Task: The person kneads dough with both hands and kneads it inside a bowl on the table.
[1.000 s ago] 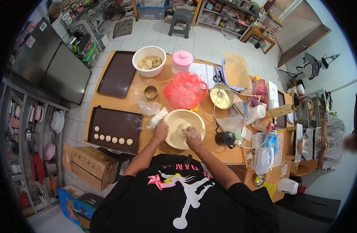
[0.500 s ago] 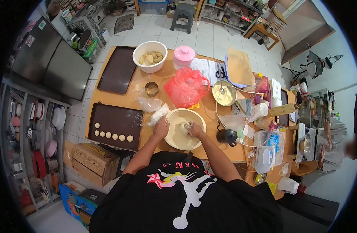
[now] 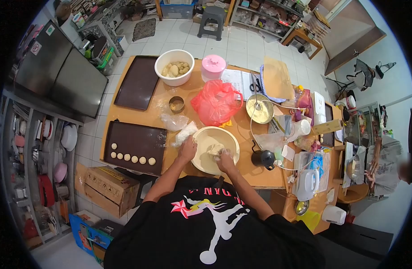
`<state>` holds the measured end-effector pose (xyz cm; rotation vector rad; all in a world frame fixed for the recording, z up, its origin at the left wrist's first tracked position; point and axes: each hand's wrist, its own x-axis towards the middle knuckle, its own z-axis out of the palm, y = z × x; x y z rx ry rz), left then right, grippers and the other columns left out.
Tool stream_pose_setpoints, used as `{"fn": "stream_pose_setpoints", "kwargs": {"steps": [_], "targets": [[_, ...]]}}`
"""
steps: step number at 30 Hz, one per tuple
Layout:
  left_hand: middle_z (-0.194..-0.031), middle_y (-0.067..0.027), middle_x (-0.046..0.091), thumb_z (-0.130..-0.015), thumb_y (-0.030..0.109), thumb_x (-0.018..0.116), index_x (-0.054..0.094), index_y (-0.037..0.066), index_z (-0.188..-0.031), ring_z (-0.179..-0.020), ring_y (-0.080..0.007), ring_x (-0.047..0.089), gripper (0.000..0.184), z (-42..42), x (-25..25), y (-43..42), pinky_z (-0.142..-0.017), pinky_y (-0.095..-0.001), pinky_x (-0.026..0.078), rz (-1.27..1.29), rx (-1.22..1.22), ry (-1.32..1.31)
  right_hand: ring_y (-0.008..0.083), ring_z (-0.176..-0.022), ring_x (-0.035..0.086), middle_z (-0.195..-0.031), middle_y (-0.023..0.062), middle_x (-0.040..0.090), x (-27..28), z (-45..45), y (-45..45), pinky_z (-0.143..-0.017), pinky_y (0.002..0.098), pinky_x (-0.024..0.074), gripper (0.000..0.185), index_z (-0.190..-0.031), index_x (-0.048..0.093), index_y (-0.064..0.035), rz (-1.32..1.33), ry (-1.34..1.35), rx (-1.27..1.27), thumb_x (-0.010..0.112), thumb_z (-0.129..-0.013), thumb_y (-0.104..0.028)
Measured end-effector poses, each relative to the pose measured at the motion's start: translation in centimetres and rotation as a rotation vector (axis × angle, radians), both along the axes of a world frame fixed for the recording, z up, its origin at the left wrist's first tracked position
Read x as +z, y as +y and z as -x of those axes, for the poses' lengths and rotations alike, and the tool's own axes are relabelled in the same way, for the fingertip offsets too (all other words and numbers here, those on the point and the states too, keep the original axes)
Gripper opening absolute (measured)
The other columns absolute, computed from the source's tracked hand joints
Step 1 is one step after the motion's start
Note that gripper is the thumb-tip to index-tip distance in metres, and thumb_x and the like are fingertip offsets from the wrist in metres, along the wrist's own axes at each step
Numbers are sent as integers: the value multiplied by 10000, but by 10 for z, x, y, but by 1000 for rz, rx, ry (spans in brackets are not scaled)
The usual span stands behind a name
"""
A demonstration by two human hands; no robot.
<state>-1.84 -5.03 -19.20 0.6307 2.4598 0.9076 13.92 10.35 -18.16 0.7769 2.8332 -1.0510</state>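
A wide cream-coloured bowl point(image 3: 201, 168) stands at the near edge of the table, with a pale lump of dough point(image 3: 214, 149) inside it. My left hand point(image 3: 188, 149) grips the bowl's left rim. Inside the bowl, my right hand point(image 3: 224, 160) is closed on the near right side of the dough; its fingertips are partly hidden. Just beyond my left hand lies a white plastic bag point(image 3: 185, 133). A dark baking tray point(image 3: 136, 138) to the left carries several small round dough balls point(image 3: 134, 159).
Behind the bowl sits a red plastic bag point(image 3: 215, 104). A metal ring point(image 3: 176, 104), a white tub of peeled, potato-like pieces point(image 3: 171, 80) and a second dark tray point(image 3: 136, 85) are farther back. A metal bowl point(image 3: 259, 112) and a dark jug point(image 3: 262, 158) stand right. Another person point(image 3: 385, 163) is at far right.
My right hand has moved down and toward me within the bowl. The dough now looks flatter and wider, and lies lower. My left hand stays at the rim. The view has shifted slightly.
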Motion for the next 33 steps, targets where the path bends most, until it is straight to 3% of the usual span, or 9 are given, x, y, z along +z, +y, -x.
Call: {"fn": "stream_pose_setpoints", "kwargs": {"steps": [4,7,11,17,18,21,22,28,33], "targets": [[-1005,-277,612,-889,201,531,459,12,-1127,-946,-468,583,312,1,-7,1,-813,-540,456,-19,1,30,400,-908,577,-989,228,577,58,-7,-13,-839,460,466,309,-1052,577,-10,-292,122,-61,658,-783,-138],[-977,-281,618,-893,204,528,459,18,-1121,-932,-475,584,302,1,-4,1,-799,-546,458,-17,13,26,386,-850,607,-893,216,617,63,0,-24,-814,461,478,208,-970,625,-30,77,45,-28,630,-799,-148],[-960,-288,621,-894,207,527,453,28,-1128,-919,-483,585,304,-2,-2,1,-786,-552,458,-32,11,10,423,-835,617,-834,268,631,28,29,-47,-792,489,471,351,-861,639,6,272,-230,348,533,-841,-328],[-981,-288,607,-875,153,538,453,14,-1132,-939,-482,572,305,0,12,2,-799,-550,444,0,19,-35,431,-848,634,-872,273,648,-19,58,-25,-805,485,486,394,-881,694,4,205,-180,69,535,-841,-354],[-1002,-283,599,-866,126,544,458,5,-1130,-954,-478,566,303,0,15,3,-810,-545,438,-1,21,-68,426,-768,627,-812,275,639,-33,59,-22,-748,473,484,395,-853,674,33,306,-127,-156,554,-830,-342],[-999,-286,600,-878,136,533,459,3,-1126,-948,-478,568,291,1,10,5,-801,-541,444,18,32,-63,225,-446,523,-552,93,549,-39,57,0,-431,367,407,306,-713,620,-1,671,71,-346,545,-826,-276],[-999,-286,601,-882,140,529,461,2,-1125,-949,-477,569,287,1,13,5,-800,-539,446,12,31,-73,103,-353,356,-493,-23,405,-16,61,2,-337,289,264,241,-683,583,-64,942,-56,-609,555,-818,-263],[-969,-290,608,-894,158,522,465,7,-1117,-925,-478,577,276,2,8,5,-778,-543,452,-28,19,-61,121,-329,339,-466,-17,365,-18,68,29,-328,310,251,253,-677,544,-83,1025,-232,-681,547,-842,-275],[-987,-280,602,-877,139,544,480,-1,-1108,-949,-477,566,278,2,16,8,-794,-531,448,-62,43,-86,145,-372,407,-492,39,479,-35,68,35,-366,326,294,250,-647,603,-31,986,-169,-694,591,-781,-242]]}}
